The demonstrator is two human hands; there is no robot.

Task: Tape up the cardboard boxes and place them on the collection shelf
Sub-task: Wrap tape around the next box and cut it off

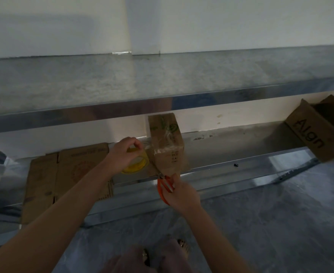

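Orange scissors [165, 186] sit in the right hand [183, 194], fingers curled round the handles, blades at the tape strip by the bottom corner of the small cardboard box [167, 142]. The box stands upright on the lower shelf [231, 146]. The left hand [122, 154] grips the yellow tape roll [135, 163] just beside the box, over flattened cardboard [63, 178]. Best to keep the strip taut, cut close to the box, then press the end flat. The box looks taped shut, contents hidden. An open box [316, 134] lies far right; its inside is too dark to tell.

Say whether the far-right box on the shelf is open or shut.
Open: the far-right box has raised flaps and its dark inside shows.
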